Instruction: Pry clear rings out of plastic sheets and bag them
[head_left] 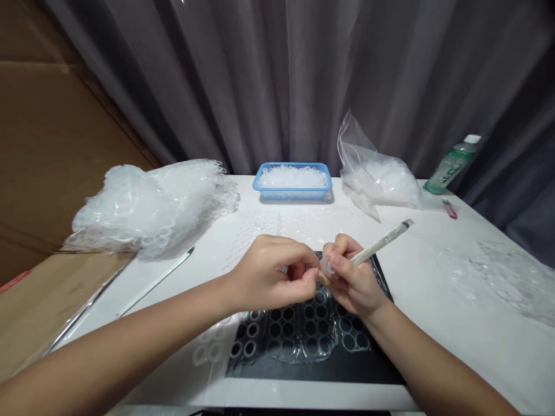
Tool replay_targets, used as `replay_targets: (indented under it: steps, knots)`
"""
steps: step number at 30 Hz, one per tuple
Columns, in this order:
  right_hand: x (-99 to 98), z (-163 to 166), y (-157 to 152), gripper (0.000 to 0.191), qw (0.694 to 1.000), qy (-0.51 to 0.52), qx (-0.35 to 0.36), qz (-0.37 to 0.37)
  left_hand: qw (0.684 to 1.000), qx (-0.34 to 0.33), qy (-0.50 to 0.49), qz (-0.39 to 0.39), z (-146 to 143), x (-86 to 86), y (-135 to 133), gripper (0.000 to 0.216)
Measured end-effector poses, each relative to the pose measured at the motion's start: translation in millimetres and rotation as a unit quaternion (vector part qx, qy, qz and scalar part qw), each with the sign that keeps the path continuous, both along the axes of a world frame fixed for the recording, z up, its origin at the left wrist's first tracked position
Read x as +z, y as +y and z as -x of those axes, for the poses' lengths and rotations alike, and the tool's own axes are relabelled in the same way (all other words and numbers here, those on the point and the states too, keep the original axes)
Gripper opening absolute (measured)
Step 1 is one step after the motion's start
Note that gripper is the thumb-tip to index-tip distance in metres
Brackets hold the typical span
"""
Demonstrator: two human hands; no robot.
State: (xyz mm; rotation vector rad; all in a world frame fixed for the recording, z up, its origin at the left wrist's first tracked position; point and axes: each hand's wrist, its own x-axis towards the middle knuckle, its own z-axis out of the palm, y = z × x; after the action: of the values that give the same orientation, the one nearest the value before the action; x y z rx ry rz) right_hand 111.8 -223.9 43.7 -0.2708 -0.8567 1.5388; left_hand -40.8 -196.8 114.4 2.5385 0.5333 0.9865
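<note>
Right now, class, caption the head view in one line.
Both hands, left hand and right hand, pinch a clear ring above a ringed sheet.

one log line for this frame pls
left hand pinching small clear ring | right hand gripping pen-like tool | both over clear ring sheet on black mat | blue basket behind

Basket (293, 191): blue, sitting at the table's far edge, holding a heap of clear pieces.
Plastic bag (376, 173): lying just right of the basket, mouth standing open, bulging with clear pieces.
Bottle (451, 164): green, white-capped, leaning near the far right corner.
Heap of clear sheets (151, 205): piling up at the far left.
Curtain (277, 69): grey, hanging behind the table.
Cardboard (47, 150): brown, standing at the left.
Table (455, 323): white, carrying everything.
</note>
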Motion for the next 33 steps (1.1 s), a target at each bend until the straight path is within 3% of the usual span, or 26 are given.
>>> replay_targets:
  steps: [2, 4, 6, 8, 11, 12, 15, 19, 21, 23, 25, 26, 29, 33]
  knots:
    - [1.0, -0.2, 0.3, 0.025, 1.0, 0.006, 0.003, 0.003, 0.994, -0.087, 0.025, 0.054, 4.5, 0.9, -3.4, 0.024]
    - [1.9, -0.3, 0.6, 0.024, 1.0, 0.014, 0.005, 0.007, 0.966, -0.208, 0.078, 0.131, 9.3, 1.6, -6.2, 0.042]
    - [2.0, 0.3, 0.8, 0.023, 1.0, 0.017, 0.005, 0.013, 0.939, -0.262, 0.112, 0.192, 11.8, 1.7, -5.8, 0.049]
    - [0.7, 1.9, 0.9, 0.022, 1.0, 0.014, 0.0, 0.025, 0.956, -0.179, 0.091, 0.214, 10.2, 0.5, -0.3, 0.047]
    - [-4.0, 6.4, 2.2, 0.022, 0.998, 0.008, -0.032, 0.058, 0.976, 0.067, 0.053, 0.199, 1.9, -5.0, 15.6, 0.033]
    - [-6.1, 8.1, 3.3, 0.024, 0.996, 0.008, -0.046, 0.074, 0.973, 0.114, 0.057, 0.194, -1.4, -7.8, 21.6, 0.033]
    - [-12.4, 12.5, 8.8, 0.03, 0.988, 0.003, -0.085, 0.127, 0.966, 0.104, 0.074, 0.225, -10.0, -19.4, 37.1, 0.034]
    - [-17.7, 14.2, 20.2, 0.031, 0.968, -0.015, -0.167, 0.188, 0.928, 0.051, 0.023, 0.37, -17.3, -40.6, 58.1, 0.039]
    - [-20.8, 13.9, 26.4, 0.033, 0.952, -0.014, -0.209, 0.223, 0.918, 0.057, 0.009, 0.392, -20.9, -50.2, 76.9, 0.042]
    - [-25.6, 14.2, 31.9, 0.035, 0.939, -0.011, -0.229, 0.256, 0.946, 0.111, 0.033, 0.302, -26.2, -56.1, 103.5, 0.038]
    - [-32.0, 16.1, 35.8, 0.035, 0.934, -0.017, -0.231, 0.274, 0.97, 0.175, 0.134, 0.106, -34.5, -57.4, 134.9, 0.026]
    - [-35.4, 17.7, 36.9, 0.035, 0.933, -0.022, -0.227, 0.278, 0.961, 0.198, 0.195, 0.014, -40.0, -56.7, 150.9, 0.022]
    - [-43.1, 23.4, 37.8, 0.034, 0.934, -0.037, -0.213, 0.284, 0.945, 0.226, 0.231, -0.039, -59.5, -53.1, 192.8, 0.016]
    - [-43.8, 27.2, 38.0, 0.033, 0.934, -0.041, -0.209, 0.287, 0.933, 0.275, 0.229, -0.028, -80.5, -51.7, 224.4, 0.014]
